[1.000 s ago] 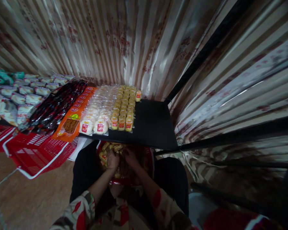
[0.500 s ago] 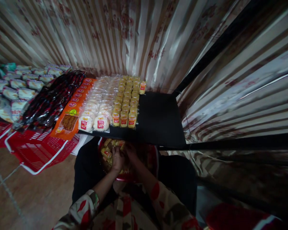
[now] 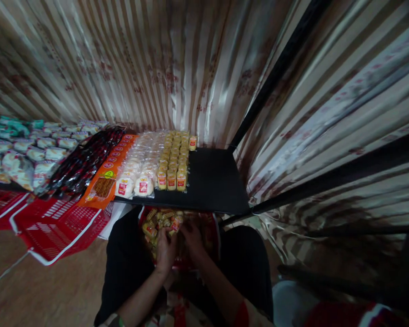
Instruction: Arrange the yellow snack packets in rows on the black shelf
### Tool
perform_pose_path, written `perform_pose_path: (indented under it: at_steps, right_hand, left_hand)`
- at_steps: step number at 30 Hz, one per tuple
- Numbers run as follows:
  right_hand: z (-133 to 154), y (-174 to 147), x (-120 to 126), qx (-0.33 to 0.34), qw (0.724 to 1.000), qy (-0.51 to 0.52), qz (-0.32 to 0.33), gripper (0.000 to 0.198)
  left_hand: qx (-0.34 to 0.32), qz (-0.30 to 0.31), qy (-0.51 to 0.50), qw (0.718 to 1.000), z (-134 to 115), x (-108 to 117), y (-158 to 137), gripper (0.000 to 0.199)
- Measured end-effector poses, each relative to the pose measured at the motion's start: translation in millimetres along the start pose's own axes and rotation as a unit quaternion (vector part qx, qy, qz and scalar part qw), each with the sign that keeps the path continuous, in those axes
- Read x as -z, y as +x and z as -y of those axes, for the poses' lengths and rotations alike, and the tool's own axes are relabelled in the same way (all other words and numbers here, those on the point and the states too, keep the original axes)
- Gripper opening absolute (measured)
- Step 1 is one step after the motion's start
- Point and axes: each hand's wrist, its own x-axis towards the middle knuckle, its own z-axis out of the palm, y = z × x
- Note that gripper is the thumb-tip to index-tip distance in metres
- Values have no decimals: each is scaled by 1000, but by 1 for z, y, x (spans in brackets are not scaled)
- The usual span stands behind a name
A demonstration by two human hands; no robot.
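Yellow, small and wrapped: snack packets (image 3: 150, 229) lying loose in a red basket (image 3: 186, 264), between knees in dark trousers (image 3: 122, 259) and below the front edge of a black shelf (image 3: 211, 181). Left hand (image 3: 166, 250) down at the heap, thumb and fingers seemingly a little parted; too dim to make out whether gripping a packet. Right hand (image 3: 194, 238) just beside, fingers bent over the heap, grip equally impossible to make out. Looks like the picking-out step, done two-handed. Probably calls next for a sure hold, labels turned one way, then a lift clear of the shelf's edge. Up there, three tidy rows of similar packets (image 3: 172, 163), plus a lone packet (image 3: 192, 143) at the back right, perhaps starting a fourth. Farther left, round white packs (image 3: 145, 184) and an orange bag (image 3: 104, 184); behind, a striped curtain (image 3: 157, 54).
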Motion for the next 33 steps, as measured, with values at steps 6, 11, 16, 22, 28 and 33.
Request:
perform_pose_path:
  at_steps: [6,11,16,22,28,33]
  right_hand:
    - [38,-24,19,33,998,-39,-38,36]
    - [78,-15,40,95,995,28,33,31]
    - [97,28,61,122,990,54,-40,40]
    - [111,101,71,166,981,30,-93,34]
    - [129,172,71,196,974,-50,-100,31]
    - [142,217,61,211,971,-73,-86,31]
  left_hand:
    - [1,-27,-94,995,-39,7,-7,24]
    - [-30,3,-130,991,-73,-2,-1,24]
    - [-124,34,-107,986,-107,-22,27,22]
    - [-119,30,-76,989,-153,-55,65,33]
    - [-59,44,-97,993,-180,-95,111,42]
    - [-57,30,-131,989,-181,-121,160,45]
